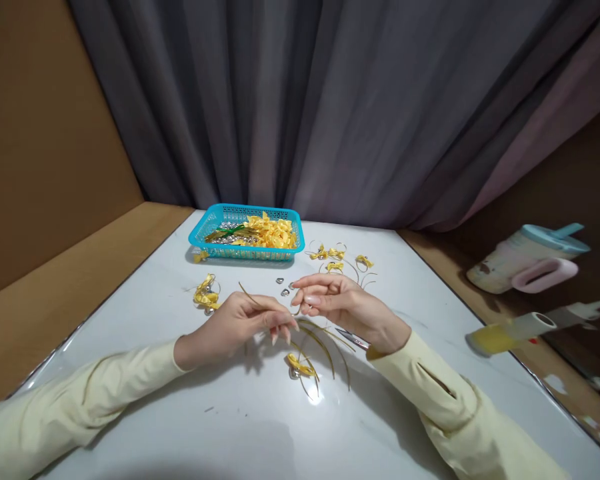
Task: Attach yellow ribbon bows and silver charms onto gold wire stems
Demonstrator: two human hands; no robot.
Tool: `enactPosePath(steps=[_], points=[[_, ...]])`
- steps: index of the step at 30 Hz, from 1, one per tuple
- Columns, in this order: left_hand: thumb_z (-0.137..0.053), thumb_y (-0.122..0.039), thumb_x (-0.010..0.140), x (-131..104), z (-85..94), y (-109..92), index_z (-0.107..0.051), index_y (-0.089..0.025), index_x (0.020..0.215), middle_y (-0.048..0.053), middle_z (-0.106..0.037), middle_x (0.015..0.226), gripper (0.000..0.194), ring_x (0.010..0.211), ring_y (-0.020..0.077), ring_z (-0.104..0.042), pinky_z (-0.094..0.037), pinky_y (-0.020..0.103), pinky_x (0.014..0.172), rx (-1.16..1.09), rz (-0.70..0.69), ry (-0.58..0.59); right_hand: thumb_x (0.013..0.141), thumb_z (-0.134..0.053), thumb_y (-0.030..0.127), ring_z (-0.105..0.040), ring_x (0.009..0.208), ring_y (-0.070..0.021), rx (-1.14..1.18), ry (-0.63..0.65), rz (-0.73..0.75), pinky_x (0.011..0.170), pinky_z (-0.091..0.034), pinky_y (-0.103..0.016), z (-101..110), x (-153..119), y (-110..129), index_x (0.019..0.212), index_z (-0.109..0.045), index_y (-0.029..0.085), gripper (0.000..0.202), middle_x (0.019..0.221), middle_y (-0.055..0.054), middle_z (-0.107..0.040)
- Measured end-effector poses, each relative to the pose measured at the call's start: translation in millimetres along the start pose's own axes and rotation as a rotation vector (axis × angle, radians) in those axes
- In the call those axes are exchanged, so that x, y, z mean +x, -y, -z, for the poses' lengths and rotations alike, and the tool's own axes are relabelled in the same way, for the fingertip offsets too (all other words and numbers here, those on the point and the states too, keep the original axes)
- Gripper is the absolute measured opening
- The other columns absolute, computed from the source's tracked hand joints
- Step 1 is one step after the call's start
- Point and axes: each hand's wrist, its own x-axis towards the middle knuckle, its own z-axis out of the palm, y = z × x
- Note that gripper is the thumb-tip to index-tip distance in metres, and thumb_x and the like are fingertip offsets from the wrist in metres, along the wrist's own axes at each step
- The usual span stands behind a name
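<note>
My left hand (253, 321) is closed in a pinch on a thin gold cord (249, 295), whose free end sticks up behind the thumb. Close beside it, my right hand (353, 310) pinches what looks like the other end of this cord, with the fingertips almost meeting those of the left. Below the hands lie several loose gold cords (325, 340) and a yellow ribbon bow (300, 365) with a silver piece on it. Just beyond the fingers are small silver pieces (285, 292). A metal tool (353, 339) is partly hidden by my right hand.
A blue basket (245, 255) with yellow bows and silver pieces stands at the back. More yellow bows lie at left (206, 293) and right (335, 253). A lidded mug (525, 260) and a bottle of yellow liquid (505, 333) stand at the right.
</note>
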Motion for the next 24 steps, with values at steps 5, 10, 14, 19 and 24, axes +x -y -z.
enactPosePath(steps=[5, 10, 14, 19, 24], points=[[-0.043, -0.043, 0.091, 2.0, 3.3, 0.4, -0.068, -0.017, 0.091, 0.009, -0.06, 0.098, 0.036, 0.081, 0.015, -0.052, -0.046, 0.028, 0.069, -0.26, 0.008, -0.023, 0.062, -0.076, 0.016, -0.058, 0.051, -0.0045, 0.095, -0.03, 0.005, 0.052, -0.049, -0.014, -1.9, 0.8, -4.5, 0.073, -0.067, 0.014, 0.014, 0.064, 0.0, -0.068], [-0.05, -0.039, 0.089, 4.3, 6.0, -0.1, -0.067, -0.017, 0.096, 0.009, -0.055, 0.093, 0.029, 0.081, 0.015, -0.05, -0.047, 0.024, 0.063, -0.562, 0.116, -0.045, 0.061, -0.077, 0.014, -0.058, 0.051, -0.0039, 0.115, -0.048, 0.018, 0.051, -0.048, -0.012, -0.8, 0.9, -4.3, 0.071, -0.067, 0.014, 0.014, 0.064, 0.0, -0.068], [-0.055, -0.027, 0.087, 5.0, 6.2, -3.9, -0.064, -0.013, 0.092, 0.004, -0.054, 0.076, 0.018, 0.063, 0.0084, -0.049, -0.048, 0.019, 0.062, -0.743, 0.19, -0.074, 0.061, -0.076, 0.013, -0.058, 0.052, -0.0044, 0.117, -0.047, 0.016, 0.051, -0.047, -0.014, -0.5, 2.0, -7.0, 0.072, -0.067, 0.014, 0.014, 0.064, -0.001, -0.068], [-0.055, -0.01, 0.081, 5.0, 5.6, -6.2, -0.055, -0.013, 0.08, 0.001, -0.056, 0.068, 0.004, 0.056, 0.0062, -0.05, -0.047, 0.015, 0.056, -0.776, 0.221, -0.11, 0.064, -0.075, 0.015, -0.058, 0.053, -0.0062, 0.096, -0.003, 0.002, 0.055, -0.048, -0.019, -1.9, 1.2, -9.1, 0.076, -0.067, 0.013, 0.014, 0.066, -0.002, -0.068], [-0.052, -0.011, 0.085, 5.2, 6.5, -8.8, -0.06, -0.013, 0.09, 0.005, -0.063, 0.081, 0.009, 0.073, 0.0086, -0.061, -0.052, 0.016, 0.072, -0.797, 0.177, -0.136, 0.068, -0.071, 0.016, -0.057, 0.052, -0.0052, 0.107, 0.014, 0.011, 0.055, -0.047, -0.018, -4.8, 0.5, -7.3, 0.081, -0.066, 0.013, 0.013, 0.065, 0.0, -0.067]])
